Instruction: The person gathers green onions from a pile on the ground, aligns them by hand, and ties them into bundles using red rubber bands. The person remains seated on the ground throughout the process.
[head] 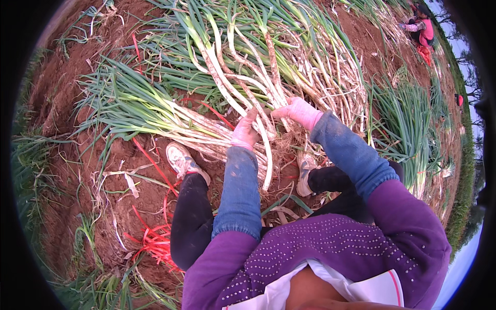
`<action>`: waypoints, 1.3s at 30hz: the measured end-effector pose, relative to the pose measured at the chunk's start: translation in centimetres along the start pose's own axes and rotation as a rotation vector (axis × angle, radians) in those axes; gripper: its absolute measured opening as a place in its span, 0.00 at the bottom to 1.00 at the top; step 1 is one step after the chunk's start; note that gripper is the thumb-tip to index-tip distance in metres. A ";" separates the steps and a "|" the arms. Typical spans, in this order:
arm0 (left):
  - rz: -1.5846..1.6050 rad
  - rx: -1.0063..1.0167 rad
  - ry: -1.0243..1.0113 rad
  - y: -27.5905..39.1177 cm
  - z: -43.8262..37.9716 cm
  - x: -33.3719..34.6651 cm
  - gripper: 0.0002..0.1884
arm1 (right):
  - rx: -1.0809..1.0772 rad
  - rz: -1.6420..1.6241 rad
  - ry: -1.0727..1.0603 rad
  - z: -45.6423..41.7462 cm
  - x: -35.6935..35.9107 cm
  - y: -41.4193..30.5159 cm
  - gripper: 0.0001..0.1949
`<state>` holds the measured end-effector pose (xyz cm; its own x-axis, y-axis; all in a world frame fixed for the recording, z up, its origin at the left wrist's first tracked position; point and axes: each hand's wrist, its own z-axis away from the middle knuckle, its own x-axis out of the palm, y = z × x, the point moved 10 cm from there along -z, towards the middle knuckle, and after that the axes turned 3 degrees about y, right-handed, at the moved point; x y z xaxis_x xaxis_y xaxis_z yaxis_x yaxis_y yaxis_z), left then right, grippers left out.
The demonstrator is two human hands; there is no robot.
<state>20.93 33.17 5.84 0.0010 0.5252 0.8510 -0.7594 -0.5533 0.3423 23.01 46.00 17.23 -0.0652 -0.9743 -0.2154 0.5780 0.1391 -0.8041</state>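
Note:
My left hand, in a soiled pink glove, is closed around the pale stems of long green onions. My right hand, also gloved in pink, grips more stems near their roots, just to the right. Their green tops point away from me. Under and left of my left hand, a bundle of green onions lies on the soil, its leaves to the left and roots between my shoes. A big heap of green onions lies beyond my hands. A red plastic strip runs between the heap and the bundle.
Loose red strips lie beside my knee, left of my legs. More green onions stand bundled at the right. A person in pink crouches far off at the upper right. Scraps of leaves lie on reddish soil.

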 end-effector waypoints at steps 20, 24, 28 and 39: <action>-0.169 -0.003 0.317 1.8 0.1 -1.6 0.12 | -0.237 -0.076 -0.015 6.2 -4.7 -25.6 0.15; -0.094 -0.141 0.157 -0.7 -0.9 2.6 0.15 | -0.661 -0.425 0.122 12.6 -12.9 -34.5 0.09; -0.039 -0.186 0.001 -1.1 -0.7 2.2 0.18 | -0.443 0.152 0.471 8.7 -13.4 -21.5 0.20; -0.143 -0.154 -0.094 -2.8 -0.2 5.9 0.25 | -0.074 -0.197 0.129 3.4 -4.0 2.7 0.16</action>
<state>22.94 38.00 9.82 0.1712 0.5245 0.8340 -0.8377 -0.3681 0.4035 27.59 49.64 17.75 -0.2770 -0.9539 -0.1159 0.4827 -0.0339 -0.8751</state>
